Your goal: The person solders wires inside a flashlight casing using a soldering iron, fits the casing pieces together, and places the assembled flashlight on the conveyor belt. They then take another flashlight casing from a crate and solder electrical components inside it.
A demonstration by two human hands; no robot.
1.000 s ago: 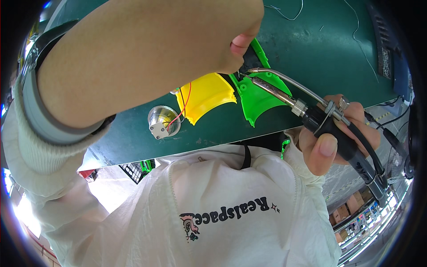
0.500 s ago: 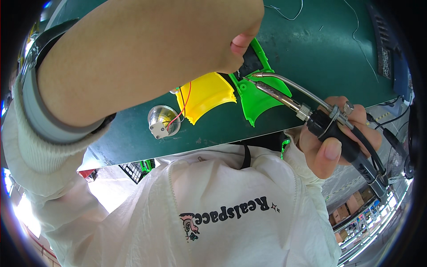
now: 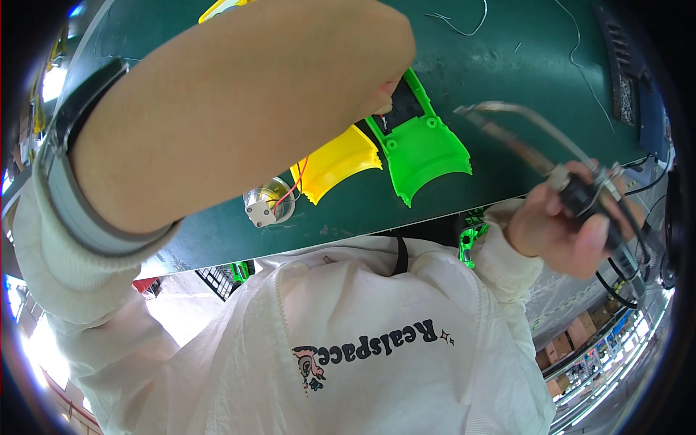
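Note:
My right hand is closed around a soldering iron with a curved metal tube clamped along it; the iron is smeared by motion, its tip in the air right of a green plastic shell. A black insert sits in the shell's far part. My left forearm crosses the upper left, and my left hand has curled fingers at the insert's left edge; what they hold is hidden. Beside the green shell lies a yellow plastic shell. Red and black wires run near it to a round silvery metal part.
Everything lies on a dark green tabletop. Thin wire curls at the far side, and another strand lies farther right. A blue-grey device stands at the right edge. Another yellow piece shows beyond my forearm.
My right hand has drawn the soldering iron rightward, away from the green shell. My left arm has shifted slightly, with its hand still by the black insert.

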